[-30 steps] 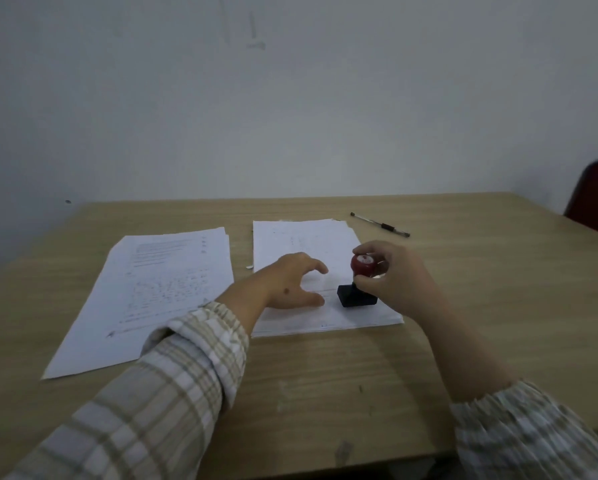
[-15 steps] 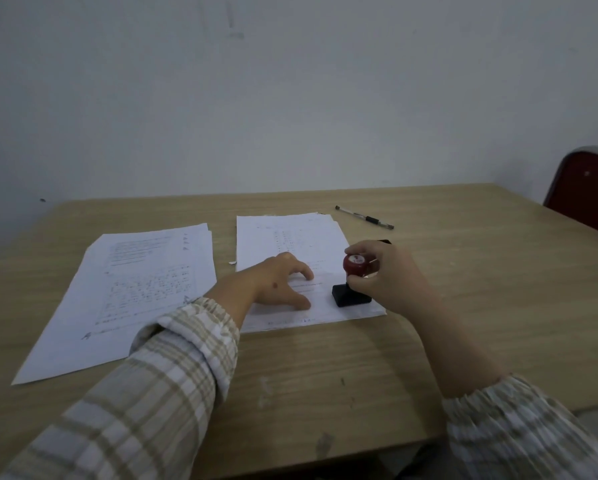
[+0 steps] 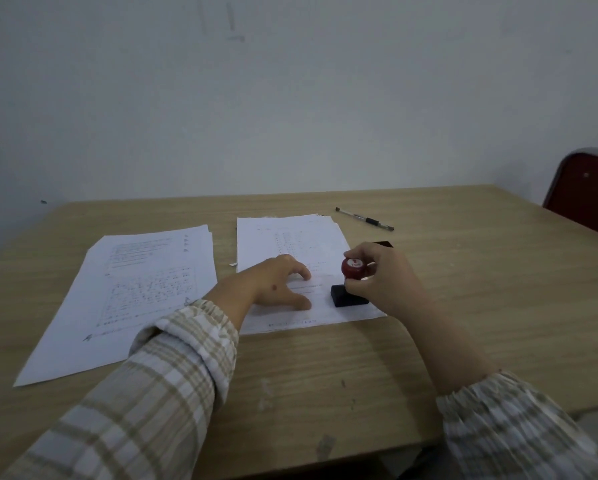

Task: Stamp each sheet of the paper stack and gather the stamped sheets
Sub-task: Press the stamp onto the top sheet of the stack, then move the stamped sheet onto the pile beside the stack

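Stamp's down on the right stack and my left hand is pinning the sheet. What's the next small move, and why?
Probably lift the stamp straight up with the right hand. Its black base sits flat on the right stack, and the left hand pins that sheet beside it, so it shouldn't smear.

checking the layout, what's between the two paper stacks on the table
In the head view, only a narrow strip of bare wooden table separates the left paper stack from the right paper stack, apart from a small white scrap by the right stack's edge.
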